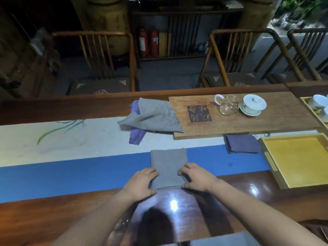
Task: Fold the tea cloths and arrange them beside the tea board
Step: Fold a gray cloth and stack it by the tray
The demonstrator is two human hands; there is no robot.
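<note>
A grey tea cloth (168, 162), folded into a narrow rectangle, lies on the blue band of the table runner in front of me. My left hand (142, 181) grips its near left edge and my right hand (197, 176) grips its near right edge, fingers curled round the cloth. Farther back, an unfolded grey cloth (152, 118) lies crumpled over a purple cloth (135, 137), its corner draped on the left end of the wooden tea board (248, 125). A folded dark purple cloth (242, 143) sits just in front of the tea board.
On the tea board stand a glass pitcher (229, 105) and a white lidded cup (253, 104). A yellow tray (298, 158) lies at the right, with more white cups (319, 103) behind it. Wooden chairs (106, 64) stand beyond the table.
</note>
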